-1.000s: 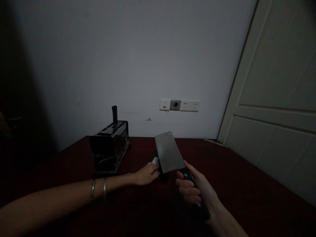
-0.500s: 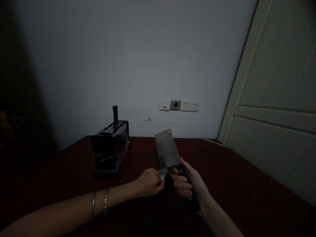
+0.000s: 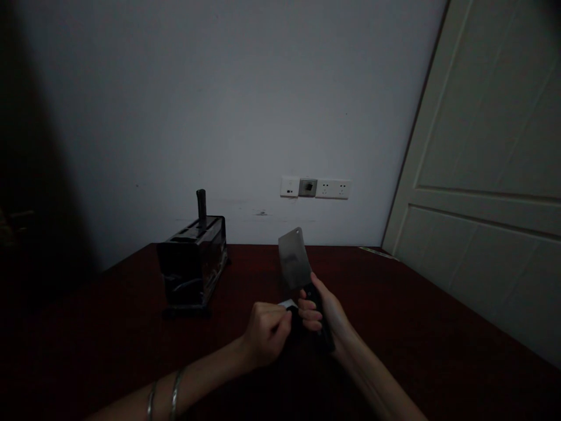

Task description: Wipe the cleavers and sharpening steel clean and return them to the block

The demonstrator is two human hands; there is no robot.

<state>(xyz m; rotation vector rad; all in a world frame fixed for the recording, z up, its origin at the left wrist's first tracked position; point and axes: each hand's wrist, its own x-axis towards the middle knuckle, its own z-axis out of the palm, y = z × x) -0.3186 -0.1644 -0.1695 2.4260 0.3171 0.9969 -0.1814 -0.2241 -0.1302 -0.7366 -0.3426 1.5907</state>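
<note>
A cleaver (image 3: 294, 257) with a broad steel blade is tilted up over the table, its edge side facing left. My right hand (image 3: 319, 307) is wrapped round its black handle. Just left of the handle, my left hand (image 3: 268, 330) is closed on a dark piece with a pale top, perhaps a cloth (image 3: 288, 304). Its kind is hard to make out in the dim light. The piece lies close to the right-hand fingers; whether it touches the handle I cannot tell.
On the left of the dark red table (image 3: 249, 269) stands a black knife block (image 3: 188, 272) with one black handle (image 3: 201, 203) sticking up. Wall sockets (image 3: 333, 188) and a switch plate are behind. A pale panelled door (image 3: 482, 175) rises at the right.
My right hand has moved slightly up and left with the cleaver. The left hand has turned, with its fist more upright. The view has shifted a little.
</note>
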